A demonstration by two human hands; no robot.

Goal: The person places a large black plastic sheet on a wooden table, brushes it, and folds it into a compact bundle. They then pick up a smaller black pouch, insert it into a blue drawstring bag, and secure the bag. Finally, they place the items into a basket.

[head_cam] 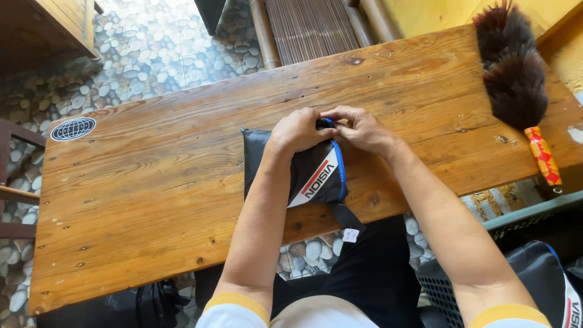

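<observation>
1. The wooden tabletop (152, 182) fills most of the view, a long plank surface running from near left to far right over a pebble-patterned floor (158, 42)
2. A dark folded bag (285, 176) with blue trim, a white-and-red stripe and lettering lies near the middle of the tabletop, at its near edge; a black strap with a small white tag (350, 235) hangs off the edge toward the person's lap
3. A feather duster (513, 67) with dark brown plumes and an orange-and-yellow handle lies at the far right end of the tabletop, well apart from the bag
4. A dark plastic crate (522, 222) sits below the right end, with another dark bag (546, 279) of the same kind just beside it at the near right
5. The left hand (297, 129) rests on the far end of the folded bag, its fingers curled down and pressed on the fabric
6. The right hand (361, 127) meets it from the right, its fingers pinched together on the blue-edged far corner of the bag
7. As a judgement: the bag already looks folded into a compact packet, and both hands seem busy closing or tucking its far end; that end is hidden under the hands, so how much is left cannot be told
8. A round globe sticker (73, 129) sits at the far left of the tabletop
</observation>
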